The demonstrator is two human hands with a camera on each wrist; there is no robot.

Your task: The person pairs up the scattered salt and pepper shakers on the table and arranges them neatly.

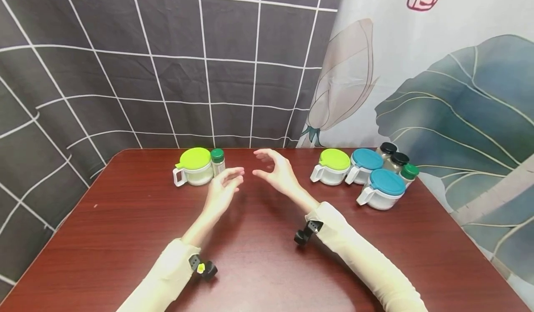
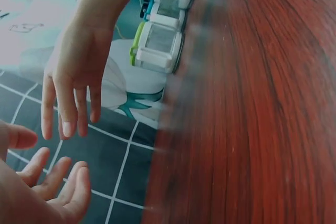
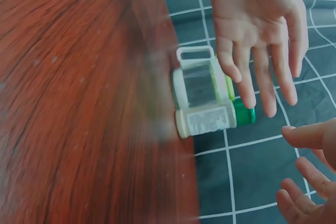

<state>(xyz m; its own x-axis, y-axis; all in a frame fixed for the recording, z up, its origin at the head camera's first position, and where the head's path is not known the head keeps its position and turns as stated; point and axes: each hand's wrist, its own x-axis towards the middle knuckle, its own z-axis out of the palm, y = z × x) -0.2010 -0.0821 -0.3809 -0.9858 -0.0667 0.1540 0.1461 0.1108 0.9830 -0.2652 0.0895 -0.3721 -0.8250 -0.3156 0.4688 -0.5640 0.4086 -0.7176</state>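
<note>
Both hands hover over the middle of the table, palms turned toward each other, with a gap between the fingertips and nothing held. The left hand (image 1: 222, 192) is nearest a small seasoning bottle with a green cap (image 1: 218, 160), which stands against a white jar with a lime-green lid (image 1: 196, 166). Fingers of the right hand (image 1: 278, 173) are spread and slightly bent, pointing left. In the left wrist view the right hand (image 2: 79, 72) hangs with loose fingers; the right wrist view shows the left hand (image 3: 257, 35) likewise, in front of the bottle and jar.
At the right stand another lime-lidded jar (image 1: 333, 166), two blue-lidded jars (image 1: 365, 161), two black-capped bottles (image 1: 395, 162) and a green-capped bottle (image 1: 410, 174). The red-brown wooden table (image 1: 258, 265) ends at a dark grid curtain (image 1: 167, 71) and a floral curtain (image 1: 438, 94).
</note>
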